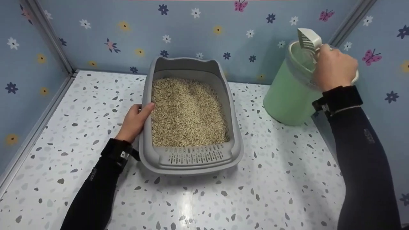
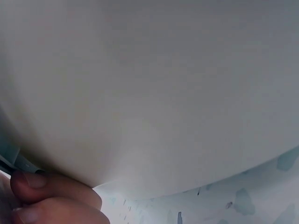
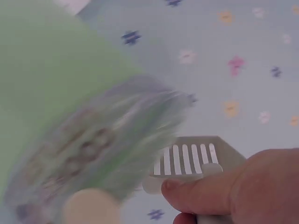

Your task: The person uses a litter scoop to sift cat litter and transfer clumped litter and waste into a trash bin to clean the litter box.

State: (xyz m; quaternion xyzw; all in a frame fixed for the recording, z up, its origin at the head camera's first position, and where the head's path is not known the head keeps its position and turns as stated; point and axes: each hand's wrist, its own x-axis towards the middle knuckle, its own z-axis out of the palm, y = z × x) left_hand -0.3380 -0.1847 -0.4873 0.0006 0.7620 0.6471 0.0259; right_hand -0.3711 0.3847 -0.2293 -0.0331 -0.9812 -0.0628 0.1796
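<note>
A grey litter box (image 1: 191,167) filled with tan pellet litter (image 1: 188,111) sits in the middle of the table, its slotted ledge towards me. My left hand (image 1: 132,121) grips its left rim, thumb over the top edge. In the left wrist view the box's smooth outer side (image 2: 154,93) fills most of the picture, with curled fingers (image 2: 56,189) at lower left. At the right, my right hand (image 1: 337,68) holds a white slotted litter scoop (image 1: 310,38) by the handle, over the mouth of a green bin (image 1: 287,95). Slots show on the scoop (image 3: 187,156) in the right wrist view.
A clear plastic liner (image 1: 298,68) hangs over the bin's rim. Blue panels with flowers and butterflies (image 1: 191,35) close off the back and both sides. The speckled white tabletop (image 1: 265,179) extends around the box.
</note>
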